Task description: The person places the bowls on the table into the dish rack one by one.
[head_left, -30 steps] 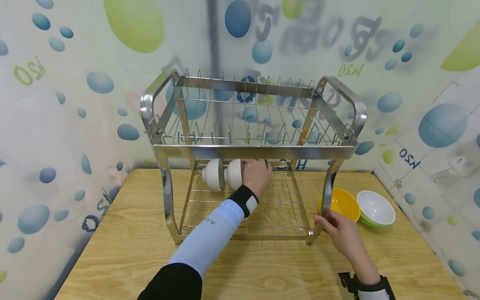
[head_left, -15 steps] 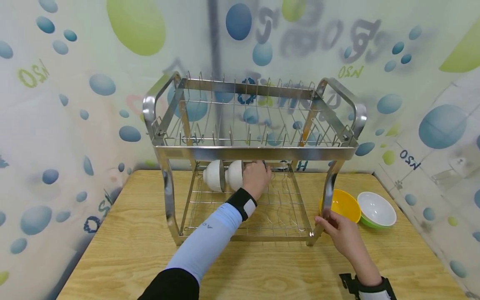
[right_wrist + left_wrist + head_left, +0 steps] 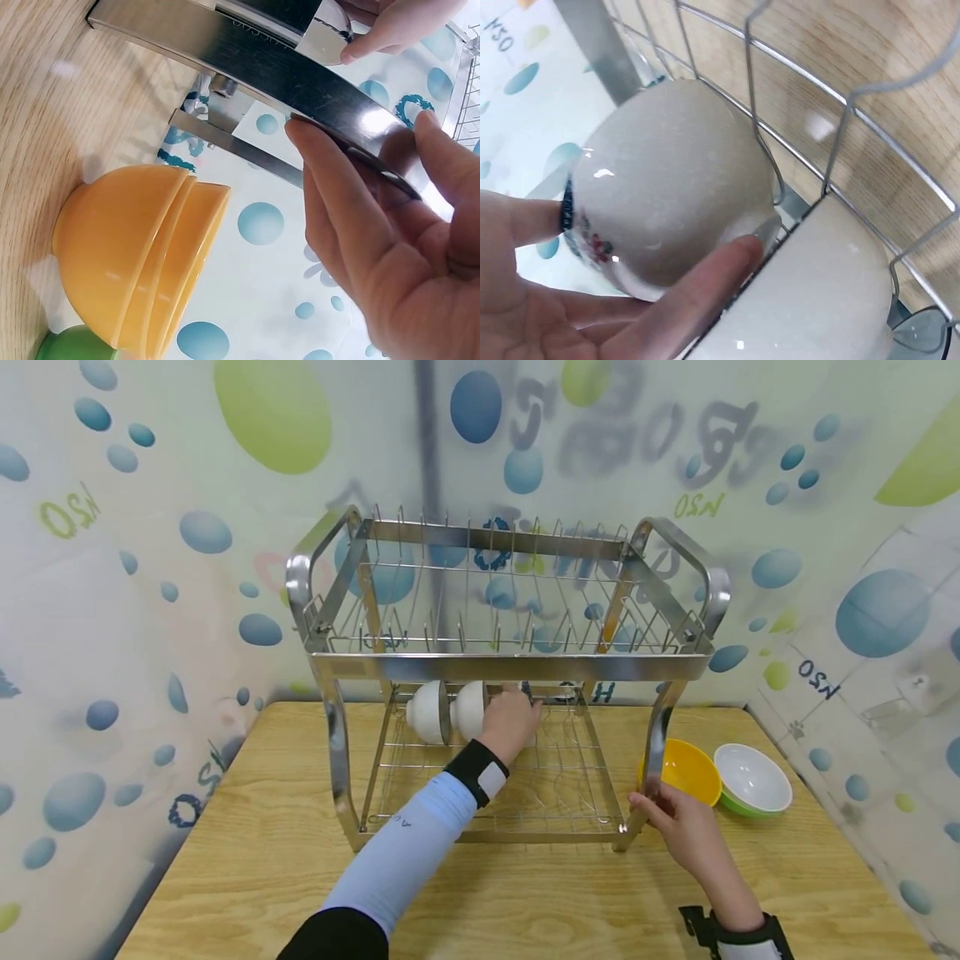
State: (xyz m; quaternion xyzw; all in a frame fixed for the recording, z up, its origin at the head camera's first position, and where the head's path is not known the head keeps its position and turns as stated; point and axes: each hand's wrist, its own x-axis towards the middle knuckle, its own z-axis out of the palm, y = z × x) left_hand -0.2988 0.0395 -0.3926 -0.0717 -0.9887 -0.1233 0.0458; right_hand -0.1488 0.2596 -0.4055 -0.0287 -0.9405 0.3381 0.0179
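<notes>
My left hand point(image 3: 512, 720) reaches under the upper tier of a metal dish rack point(image 3: 510, 667) and holds a white bowl point(image 3: 675, 165) with a dark rim and small red flowers. Its thumb is at the rim and a finger reaches the bowl's foot; the hand largely hides this bowl in the head view. Just left of it, two similar white bowls, the nearer bowl point(image 3: 469, 711) and the outer bowl point(image 3: 429, 712), stand on edge on the lower wire tier. My right hand point(image 3: 686, 831) grips the rack's front right leg point(image 3: 655, 743) between thumb and fingers.
Right of the rack, stacked yellow bowls point(image 3: 688, 770) sit on the wooden table point(image 3: 525, 902), beside a white bowl point(image 3: 752, 778) resting in a green bowl point(image 3: 742, 807). Wire prongs line the upper tier. A patterned wall covering point(image 3: 187, 693) stands behind.
My left wrist and forearm have shifted slightly left and down, the hand staying at the bowl. The right hand keeps its grip on the leg, and the bowls stand as before.
</notes>
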